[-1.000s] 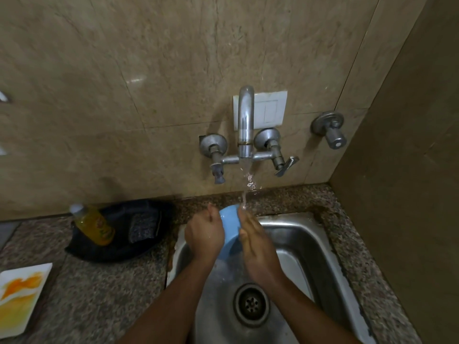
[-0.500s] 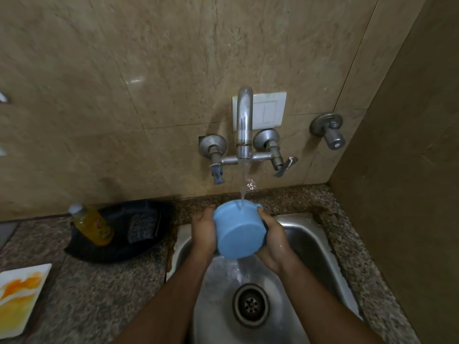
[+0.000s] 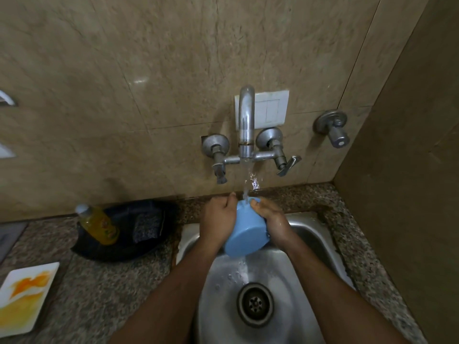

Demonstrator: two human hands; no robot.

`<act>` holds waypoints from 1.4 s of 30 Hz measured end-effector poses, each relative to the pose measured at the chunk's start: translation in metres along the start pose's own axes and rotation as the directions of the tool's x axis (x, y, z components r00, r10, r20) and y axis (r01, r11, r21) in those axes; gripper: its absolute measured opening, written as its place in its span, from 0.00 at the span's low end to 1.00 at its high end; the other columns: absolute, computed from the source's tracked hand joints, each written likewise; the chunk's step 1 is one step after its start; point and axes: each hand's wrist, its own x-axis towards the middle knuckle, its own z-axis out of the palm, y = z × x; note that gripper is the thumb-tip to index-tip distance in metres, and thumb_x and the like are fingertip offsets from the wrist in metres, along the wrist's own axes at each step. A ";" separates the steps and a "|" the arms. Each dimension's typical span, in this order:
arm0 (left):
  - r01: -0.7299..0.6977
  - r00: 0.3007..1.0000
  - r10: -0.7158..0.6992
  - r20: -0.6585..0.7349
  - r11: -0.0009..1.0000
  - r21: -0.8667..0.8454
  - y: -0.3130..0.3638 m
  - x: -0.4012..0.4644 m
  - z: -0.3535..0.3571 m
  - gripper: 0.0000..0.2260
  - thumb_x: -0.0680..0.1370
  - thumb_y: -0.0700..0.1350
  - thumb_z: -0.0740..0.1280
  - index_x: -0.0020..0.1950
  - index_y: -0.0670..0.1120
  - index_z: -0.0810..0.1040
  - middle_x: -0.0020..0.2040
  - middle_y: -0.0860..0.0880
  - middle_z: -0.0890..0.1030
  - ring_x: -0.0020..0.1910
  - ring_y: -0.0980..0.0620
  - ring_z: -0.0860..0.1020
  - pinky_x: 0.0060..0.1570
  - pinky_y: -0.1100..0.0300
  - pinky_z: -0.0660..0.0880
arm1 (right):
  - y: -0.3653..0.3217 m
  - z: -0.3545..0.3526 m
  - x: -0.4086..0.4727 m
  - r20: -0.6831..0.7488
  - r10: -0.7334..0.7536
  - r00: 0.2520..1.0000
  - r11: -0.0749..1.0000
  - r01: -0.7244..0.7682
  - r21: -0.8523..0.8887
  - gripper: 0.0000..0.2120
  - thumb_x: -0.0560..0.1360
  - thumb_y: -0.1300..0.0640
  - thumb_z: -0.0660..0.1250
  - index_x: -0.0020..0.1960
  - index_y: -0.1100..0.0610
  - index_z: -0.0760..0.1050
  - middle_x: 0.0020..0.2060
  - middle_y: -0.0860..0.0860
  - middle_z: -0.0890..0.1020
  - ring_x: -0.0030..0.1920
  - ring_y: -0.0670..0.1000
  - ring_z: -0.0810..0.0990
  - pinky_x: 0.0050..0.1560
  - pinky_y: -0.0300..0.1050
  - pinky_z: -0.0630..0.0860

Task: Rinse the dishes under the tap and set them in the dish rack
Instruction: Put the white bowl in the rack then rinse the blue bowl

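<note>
A light blue cup (image 3: pixel 244 232) is held over the steel sink (image 3: pixel 310 234), tilted with its base toward me and its mouth up under the water stream. My left hand (image 3: pixel 218 219) grips its left side. My right hand (image 3: pixel 272 220) grips the right side, fingers over the rim. Water runs from the wall tap (image 3: pixel 246 125) onto the rim and falls from the cup toward the drain (image 3: pixel 255 304). No dish rack is in view.
On the granite counter at left lies a black tray (image 3: pixel 99 247) holding a yellow soap bottle (image 3: pixel 99 224) and a scrub pad (image 3: pixel 146 227). A white square plate with orange smears (image 3: pixel 24 296) sits at the far left. A tiled side wall closes the right.
The cup went from edge-on between my palms to base-toward-me, then tilted a little to the right. Both hands shifted up toward the stream.
</note>
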 end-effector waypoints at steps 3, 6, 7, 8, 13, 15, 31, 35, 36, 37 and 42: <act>0.096 0.990 -0.093 -0.110 0.995 0.020 -0.005 -0.004 0.006 0.23 0.82 0.52 0.59 0.34 0.38 0.79 0.35 0.40 0.82 0.37 0.41 0.81 0.40 0.52 0.76 | 0.005 0.015 -0.003 -0.083 -0.113 0.990 0.922 0.073 -0.381 0.15 0.77 0.45 0.62 0.54 0.55 0.76 0.51 0.54 0.81 0.51 0.55 0.80 0.50 0.48 0.74; 0.165 0.958 -0.154 -0.241 0.986 0.025 -0.007 -0.007 0.008 0.23 0.82 0.51 0.59 0.36 0.37 0.79 0.38 0.37 0.82 0.39 0.39 0.80 0.39 0.54 0.72 | 0.014 0.033 -0.030 -0.029 -0.301 0.953 0.651 0.183 -0.737 0.24 0.83 0.44 0.52 0.76 0.50 0.61 0.74 0.43 0.63 0.73 0.44 0.62 0.70 0.42 0.61; 0.190 0.948 -0.179 -0.262 0.982 0.017 -0.008 -0.007 0.008 0.23 0.82 0.51 0.58 0.36 0.37 0.79 0.38 0.38 0.82 0.40 0.39 0.81 0.40 0.54 0.72 | 0.017 0.036 -0.040 0.062 -0.352 0.934 0.556 0.262 -0.789 0.26 0.83 0.45 0.51 0.79 0.49 0.54 0.75 0.40 0.54 0.75 0.42 0.53 0.74 0.40 0.53; 0.210 0.941 -0.197 -0.275 0.977 0.019 -0.009 -0.008 0.006 0.23 0.82 0.51 0.58 0.36 0.38 0.80 0.38 0.39 0.83 0.40 0.39 0.81 0.39 0.54 0.72 | 0.025 0.033 -0.045 0.148 -0.364 0.919 0.483 0.322 -0.814 0.27 0.84 0.46 0.51 0.80 0.49 0.49 0.75 0.39 0.51 0.75 0.40 0.49 0.74 0.37 0.48; 0.194 0.940 -0.159 -0.301 0.977 0.090 -0.012 -0.021 0.007 0.24 0.83 0.50 0.57 0.36 0.37 0.79 0.38 0.39 0.82 0.39 0.40 0.80 0.38 0.57 0.69 | 0.037 0.021 -0.045 -0.051 -0.277 0.960 0.687 0.160 -0.709 0.20 0.83 0.46 0.52 0.75 0.42 0.59 0.69 0.47 0.73 0.62 0.42 0.74 0.62 0.40 0.73; 0.227 0.941 -0.195 -0.276 0.970 0.088 -0.013 -0.020 0.011 0.24 0.83 0.51 0.56 0.36 0.38 0.80 0.38 0.40 0.82 0.39 0.41 0.80 0.38 0.57 0.69 | 0.034 0.037 -0.052 0.086 -0.363 0.928 0.564 0.292 -0.773 0.22 0.83 0.48 0.50 0.77 0.47 0.59 0.74 0.47 0.67 0.71 0.42 0.65 0.72 0.42 0.62; 0.351 0.889 -0.389 -0.242 0.918 -0.185 -0.015 -0.027 0.012 0.17 0.81 0.48 0.60 0.39 0.39 0.79 0.38 0.42 0.80 0.39 0.44 0.77 0.40 0.57 0.69 | 0.032 0.027 -0.043 -0.110 -0.262 0.959 0.799 0.151 -0.582 0.22 0.81 0.45 0.50 0.73 0.47 0.66 0.70 0.48 0.73 0.66 0.43 0.72 0.65 0.42 0.70; 0.450 0.824 -0.561 -0.081 0.735 -0.507 -0.025 -0.026 0.016 0.12 0.78 0.46 0.61 0.40 0.41 0.77 0.38 0.41 0.81 0.37 0.44 0.79 0.40 0.51 0.75 | 0.029 0.025 -0.048 -0.034 -0.332 0.943 0.729 0.234 -0.644 0.20 0.83 0.47 0.52 0.73 0.49 0.68 0.69 0.42 0.70 0.67 0.39 0.69 0.69 0.40 0.66; 0.441 0.828 -0.556 -0.074 0.726 -0.527 -0.023 -0.028 0.015 0.12 0.78 0.46 0.61 0.38 0.42 0.76 0.36 0.43 0.80 0.36 0.44 0.78 0.39 0.52 0.74 | 0.024 0.023 -0.050 -0.105 -0.241 0.965 0.849 0.157 -0.505 0.17 0.84 0.48 0.53 0.68 0.47 0.73 0.64 0.44 0.77 0.60 0.38 0.76 0.61 0.38 0.73; 0.429 0.827 -0.559 -0.067 0.703 -0.567 -0.021 -0.029 0.015 0.11 0.78 0.45 0.61 0.36 0.44 0.74 0.34 0.45 0.78 0.35 0.45 0.76 0.39 0.53 0.72 | 0.021 0.021 -0.047 -0.175 -0.110 0.978 0.956 0.056 -0.287 0.14 0.84 0.48 0.54 0.61 0.48 0.77 0.55 0.46 0.83 0.49 0.39 0.82 0.48 0.36 0.77; 0.501 0.779 -0.600 0.179 0.426 -0.753 -0.019 -0.030 0.009 0.17 0.78 0.46 0.60 0.31 0.43 0.77 0.31 0.43 0.79 0.29 0.45 0.78 0.37 0.53 0.75 | 0.018 0.017 -0.031 -0.235 0.253 0.938 0.946 -0.190 0.261 0.20 0.81 0.45 0.57 0.49 0.60 0.80 0.38 0.57 0.85 0.37 0.55 0.83 0.37 0.44 0.77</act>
